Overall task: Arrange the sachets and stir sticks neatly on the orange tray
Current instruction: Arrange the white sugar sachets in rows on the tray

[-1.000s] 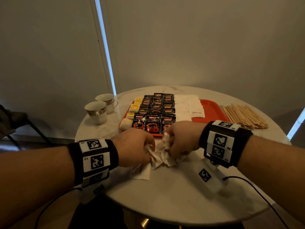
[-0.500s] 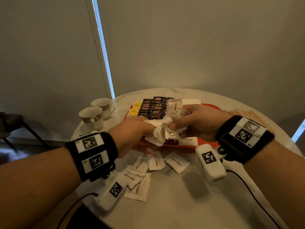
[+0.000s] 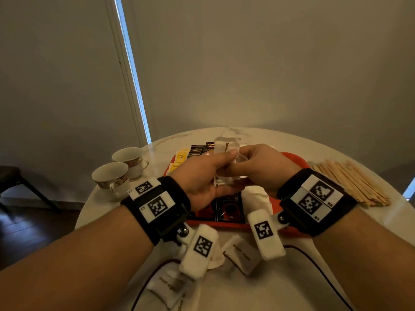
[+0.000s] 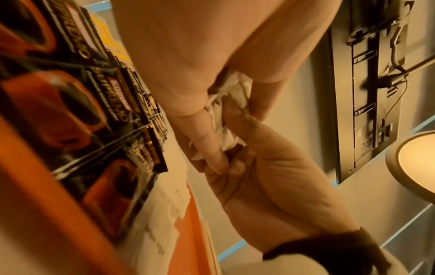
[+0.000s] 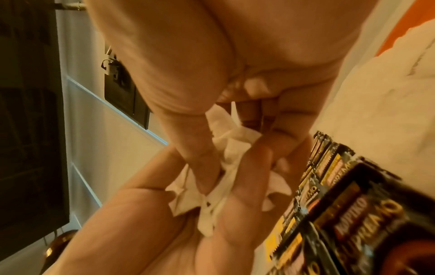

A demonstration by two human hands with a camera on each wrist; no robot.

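Observation:
Both hands hold one crumpled bundle of white sachets (image 3: pixel 225 146) above the orange tray (image 3: pixel 294 158). My left hand (image 3: pixel 215 170) pinches the bundle with its thumb on top, and my right hand (image 3: pixel 258 167) grips it from the other side. The left wrist view shows the white sachets (image 4: pixel 226 119) squeezed between the fingers of the two hands, and so does the right wrist view (image 5: pixel 226 167). Black coffee sachets (image 3: pixel 229 209) lie in rows on the tray, with yellow sachets (image 3: pixel 181 156) at its left. The wooden stir sticks (image 3: pixel 352 184) lie heaped on the table, right of the tray.
Two patterned cups (image 3: pixel 112 178) stand at the table's left edge. Loose white sachets (image 3: pixel 243 254) lie on the round marble table (image 3: pixel 292 288) near me, under my wrists. Wrist cables trail across the near part. A dark chair (image 3: pixel 13 176) stands at far left.
Both hands have lifted a bundle of white sachets off the table and carried it up over the tray. Several sachets stayed behind on the near table.

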